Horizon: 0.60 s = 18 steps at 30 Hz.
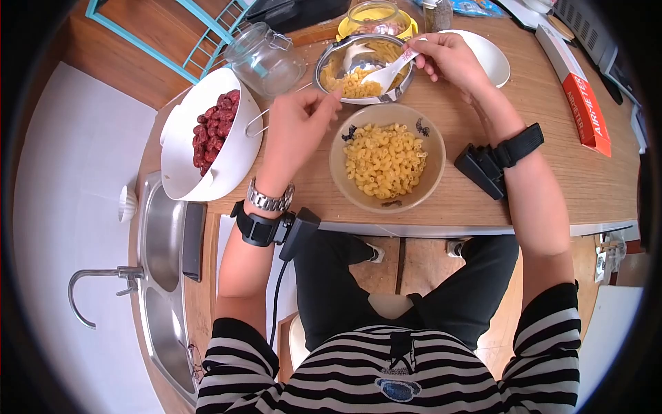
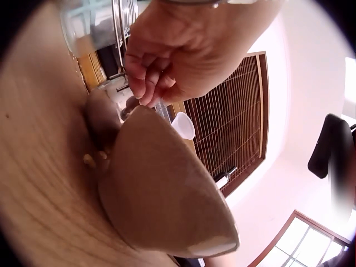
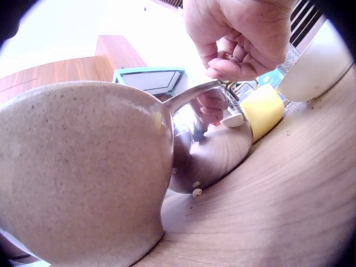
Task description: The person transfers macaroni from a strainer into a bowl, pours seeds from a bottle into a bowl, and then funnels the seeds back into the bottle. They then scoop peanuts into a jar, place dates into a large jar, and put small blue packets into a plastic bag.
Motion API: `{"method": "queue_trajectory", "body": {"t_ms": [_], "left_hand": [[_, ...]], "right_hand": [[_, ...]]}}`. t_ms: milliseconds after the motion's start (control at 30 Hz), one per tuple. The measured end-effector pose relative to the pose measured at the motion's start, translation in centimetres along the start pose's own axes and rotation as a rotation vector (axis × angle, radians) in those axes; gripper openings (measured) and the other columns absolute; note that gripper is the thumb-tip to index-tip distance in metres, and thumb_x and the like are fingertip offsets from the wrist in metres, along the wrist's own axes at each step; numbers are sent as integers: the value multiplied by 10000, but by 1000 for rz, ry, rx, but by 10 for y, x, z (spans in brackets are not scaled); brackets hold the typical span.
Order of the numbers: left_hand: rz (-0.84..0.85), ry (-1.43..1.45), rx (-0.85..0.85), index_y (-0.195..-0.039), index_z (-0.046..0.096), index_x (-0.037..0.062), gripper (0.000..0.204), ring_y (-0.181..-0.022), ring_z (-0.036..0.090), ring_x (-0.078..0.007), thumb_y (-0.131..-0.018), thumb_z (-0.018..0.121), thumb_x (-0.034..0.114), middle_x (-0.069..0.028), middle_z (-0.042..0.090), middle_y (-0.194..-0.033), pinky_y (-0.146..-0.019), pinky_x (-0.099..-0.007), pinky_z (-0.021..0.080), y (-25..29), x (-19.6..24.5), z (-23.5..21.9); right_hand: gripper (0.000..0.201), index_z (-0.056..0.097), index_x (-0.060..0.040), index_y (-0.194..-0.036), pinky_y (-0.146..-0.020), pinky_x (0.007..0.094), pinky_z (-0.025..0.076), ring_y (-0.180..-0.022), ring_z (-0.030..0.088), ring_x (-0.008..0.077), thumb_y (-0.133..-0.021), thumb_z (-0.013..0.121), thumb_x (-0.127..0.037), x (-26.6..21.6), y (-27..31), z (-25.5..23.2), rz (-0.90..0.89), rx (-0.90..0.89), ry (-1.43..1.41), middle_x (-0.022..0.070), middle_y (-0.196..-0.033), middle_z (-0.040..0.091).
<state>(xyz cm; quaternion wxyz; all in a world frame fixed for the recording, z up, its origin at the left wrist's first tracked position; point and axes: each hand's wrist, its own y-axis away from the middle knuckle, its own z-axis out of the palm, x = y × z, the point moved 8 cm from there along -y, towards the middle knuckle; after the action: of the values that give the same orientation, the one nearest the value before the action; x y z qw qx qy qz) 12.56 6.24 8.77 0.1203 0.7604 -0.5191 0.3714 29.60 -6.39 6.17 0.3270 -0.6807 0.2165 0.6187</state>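
My right hand (image 1: 452, 62) pinches the handle of a white spoon (image 1: 396, 71), whose head dips into macaroni inside a shiny metal pot (image 1: 400, 91). At that pot's near left rim are the curled fingertips of my left hand (image 1: 300, 127), pressed close together. A wire handle (image 1: 256, 125) sticks out under this hand. Nearer to me stands a beige speckled bowl (image 1: 338, 165), full of yellow macaroni (image 1: 386, 160). In the right wrist view the bowl (image 3: 83, 172) covers part of the pot (image 3: 228, 153), and a loose macaroni piece (image 3: 197, 192) lies between them.
A white basin (image 1: 178, 148) of red dates (image 1: 217, 131) stands at left, beside a clip-top glass jar (image 1: 269, 65). Behind the pot is a yellow container (image 1: 410, 29). A white bowl (image 1: 493, 61) and a red-and-white box (image 1: 586, 114) lie rightward. A sink (image 1: 162, 234) is lower left.
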Motion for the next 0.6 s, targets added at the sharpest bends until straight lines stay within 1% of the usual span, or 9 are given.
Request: {"method": "queue_trajectory", "body": {"t_ms": [100,200,267,300,333,367,467,567,600], "left_hand": [[-43,0,-26,-765,603,-41,315,-602,511,-66,-815,521,259,-26,568,-614,-564,-191,404,8,-22,8],[22,-17,9,-748,596,-44,357,-523,490,-101,-810,506,296,-82,562,-567,-495,-237,377,6,-36,13],[21,259,-10,-993,516,-54,464,-843,524,-139,-842,432,377,-130,558,-948,-755,-251,415,3,-39,21],[18,262,-7,-993,516,-54,464,-843,524,-139,-842,432,377,-130,558,-948,-755,-251,415,2,-37,23],[-83,458,-39,-1032,493,-41,464,-839,500,-128,-844,427,379,-102,547,-962,-750,-241,391,0,-41,30],[-185,654,-72,-1071,470,-28,469,-836,476,-117,-847,421,381,-74,536,-977,-746,-230,368,-1,-45,38],[-217,862,-144,-1151,416,5,514,-918,438,-109,-842,413,416,-35,483,-1082,-799,-235,338,-7,-43,48],[-271,915,-159,-1190,371,23,544,-998,404,-108,-839,400,438,-39,440,-1153,-844,-251,304,-9,-49,52],[-272,917,-159,-1190,371,23,544,-998,404,-108,-839,400,438,-39,440,-1153,-844,-251,304,-11,-50,53]], "right_hand": [[176,566,-5,-716,-411,168,354,-461,423,41,-792,531,-160,2,-1,0,6,3,-6,0,-572,513],[169,566,-7,-711,-409,166,350,-462,421,40,-787,536,-154,2,-2,-1,9,1,-14,1,-574,515],[165,567,-8,-709,-409,166,348,-464,421,40,-785,537,-152,3,-1,0,13,-8,-15,2,-577,518],[167,578,-14,-772,-404,159,325,-462,405,29,-799,510,-164,3,0,0,14,-9,4,-19,-568,499],[190,588,-20,-834,-399,152,301,-461,390,19,-814,483,-177,4,-1,0,13,-10,24,-40,-558,481],[190,588,-20,-834,-399,152,301,-461,390,19,-814,483,-177,4,-1,0,14,-12,26,-40,-558,481],[187,589,-16,-824,-395,153,289,-457,391,19,-809,495,-177,8,-2,-2,51,-6,-44,-38,-558,491],[182,588,-2,-831,-395,146,301,-455,404,21,-803,508,-163,13,-1,-4,120,11,-130,-26,-565,512],[163,589,9,-813,-409,141,347,-462,436,29,-797,509,-132,15,-2,-6,128,17,-204,-5,-574,530]]}}
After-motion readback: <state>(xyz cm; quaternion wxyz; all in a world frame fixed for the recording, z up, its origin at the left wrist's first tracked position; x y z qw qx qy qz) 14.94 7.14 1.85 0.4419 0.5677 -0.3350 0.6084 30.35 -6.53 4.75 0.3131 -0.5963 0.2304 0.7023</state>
